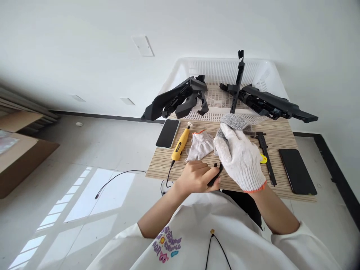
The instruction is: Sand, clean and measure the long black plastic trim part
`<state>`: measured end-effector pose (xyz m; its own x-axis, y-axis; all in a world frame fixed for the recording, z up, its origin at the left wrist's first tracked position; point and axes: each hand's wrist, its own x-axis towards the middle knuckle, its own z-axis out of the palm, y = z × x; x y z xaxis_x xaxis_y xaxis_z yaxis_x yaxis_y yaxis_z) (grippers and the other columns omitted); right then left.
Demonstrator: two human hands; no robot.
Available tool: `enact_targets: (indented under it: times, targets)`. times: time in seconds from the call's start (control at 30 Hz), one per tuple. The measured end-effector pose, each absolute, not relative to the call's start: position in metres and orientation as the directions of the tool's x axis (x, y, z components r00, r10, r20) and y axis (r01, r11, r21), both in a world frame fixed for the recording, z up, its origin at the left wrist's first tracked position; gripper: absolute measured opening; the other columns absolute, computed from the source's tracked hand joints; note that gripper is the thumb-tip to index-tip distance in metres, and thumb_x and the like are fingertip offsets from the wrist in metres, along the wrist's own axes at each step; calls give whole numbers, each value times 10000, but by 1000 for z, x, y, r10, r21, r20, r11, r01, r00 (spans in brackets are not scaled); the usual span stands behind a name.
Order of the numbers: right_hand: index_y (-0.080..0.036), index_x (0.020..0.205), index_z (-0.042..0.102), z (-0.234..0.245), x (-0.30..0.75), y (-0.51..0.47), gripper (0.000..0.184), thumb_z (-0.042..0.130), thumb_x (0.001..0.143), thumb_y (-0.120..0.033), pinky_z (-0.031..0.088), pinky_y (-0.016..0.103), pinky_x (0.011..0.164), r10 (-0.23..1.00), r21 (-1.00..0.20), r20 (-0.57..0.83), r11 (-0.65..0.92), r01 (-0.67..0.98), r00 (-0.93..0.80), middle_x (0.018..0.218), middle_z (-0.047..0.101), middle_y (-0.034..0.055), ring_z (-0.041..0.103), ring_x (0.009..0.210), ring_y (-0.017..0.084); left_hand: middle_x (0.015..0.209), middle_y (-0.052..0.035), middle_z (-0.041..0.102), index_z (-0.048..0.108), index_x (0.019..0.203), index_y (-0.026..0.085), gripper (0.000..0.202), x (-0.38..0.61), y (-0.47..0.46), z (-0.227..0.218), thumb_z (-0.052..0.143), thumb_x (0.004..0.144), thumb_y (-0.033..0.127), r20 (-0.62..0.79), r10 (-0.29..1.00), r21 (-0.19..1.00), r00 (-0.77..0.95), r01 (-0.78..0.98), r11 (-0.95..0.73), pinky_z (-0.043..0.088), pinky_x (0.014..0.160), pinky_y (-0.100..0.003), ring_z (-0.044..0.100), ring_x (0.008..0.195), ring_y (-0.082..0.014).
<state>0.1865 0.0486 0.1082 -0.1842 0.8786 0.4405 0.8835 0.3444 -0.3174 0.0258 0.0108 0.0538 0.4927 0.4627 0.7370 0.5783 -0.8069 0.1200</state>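
My left hand [198,176] is bare, its fingers closed around a small black plastic piece [215,179] near the table's front edge. A white knit glove with an orange hem covers my right hand [240,159], which grips a grey cloth [234,120]; its folds show above and left of the fingers. Most of the black piece is hidden by my left fingers. Another white glove [201,145] lies just beyond my left hand. To its left is a yellow corded rotary tool [180,144]. Right of my gloved hand lie a black caliper [267,159] and a yellow-handled item [263,158], partly covered.
A white plastic basket [180,69] stands at the back, with large black plastic parts [180,97] jutting over its sides. One phone [168,134] lies at the table's left, another phone [298,171] at the right. A cardboard box [30,161] sits on the floor at far left.
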Motion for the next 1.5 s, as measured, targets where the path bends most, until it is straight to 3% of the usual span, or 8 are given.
enact_targets:
  times: [0.4, 0.6, 0.8, 0.93, 1.13, 1.23, 1.4, 1.5]
  targets:
    - [-175, 1361, 641, 127, 188, 49, 591, 287, 1048, -530, 528, 305, 761, 888, -252, 380, 369, 895, -259, 1162, 730, 114, 698, 973, 235, 450, 69, 451, 544, 728, 213, 189, 23, 6, 51, 484, 899, 268, 750, 500, 187, 433, 586, -788, 290, 428, -270, 388, 382, -93]
    - [-192, 1309, 678, 135, 189, 45, 560, 315, 1046, -527, 545, 304, 805, 915, -333, 343, 330, 883, -212, 1169, 737, 98, 713, 968, 222, 455, 70, 456, 537, 703, 207, 168, 23, 8, 52, 511, 867, 233, 744, 514, 172, 428, 621, -765, 296, 429, -272, 400, 391, -92]
    - [-212, 1467, 542, 134, 187, 47, 558, 379, 1030, -518, 564, 312, 792, 911, -287, 333, 345, 894, -244, 1351, 652, 112, 701, 1045, 238, 458, 75, 451, 543, 730, 209, 149, 26, 9, 58, 514, 869, 251, 767, 545, 306, 338, 553, -775, 306, 418, -266, 377, 373, -89]
    - [-225, 1341, 648, 137, 189, 51, 513, 332, 1048, -504, 558, 316, 893, 891, -377, 387, 386, 842, -236, 1288, 693, 76, 685, 1110, 221, 465, 74, 470, 545, 746, 213, 131, 27, 12, 66, 521, 874, 227, 766, 608, 411, 210, 568, -713, 321, 426, -250, 388, 373, -85]
    - [-208, 1492, 506, 139, 188, 47, 577, 376, 1028, -525, 580, 351, 864, 909, -355, 323, 374, 857, -263, 1384, 633, 106, 677, 1137, 259, 454, 82, 443, 531, 737, 219, 142, 33, 12, 66, 520, 874, 256, 766, 584, 362, 269, 569, -738, 296, 414, -256, 362, 358, -82]
    - [-215, 1458, 544, 132, 191, 43, 529, 344, 1045, -479, 553, 356, 975, 899, -462, 324, 422, 780, -295, 1387, 639, 90, 647, 1217, 237, 470, 75, 461, 527, 747, 218, 127, 34, 12, 63, 533, 872, 237, 753, 639, 435, 156, 611, -661, 311, 413, -238, 394, 372, -82]
    - [-197, 1555, 422, 103, 193, 42, 635, 374, 1020, -537, 561, 419, 976, 957, -610, 177, 289, 738, -228, 1401, 626, 122, 655, 1214, 281, 493, 70, 475, 525, 791, 213, 80, 34, 13, 60, 556, 851, 257, 755, 614, 410, 230, 565, -716, 321, 413, -242, 391, 377, -85]
    - [-235, 1557, 423, 84, 194, 31, 596, 351, 1038, -518, 515, 360, 1066, 965, -722, 158, 257, 642, -208, 1459, 584, 82, 581, 1325, 227, 513, 76, 447, 497, 779, 215, 111, 27, 15, 58, 560, 870, 221, 671, 728, 581, 142, 509, -635, 314, 420, -215, 392, 399, -71]
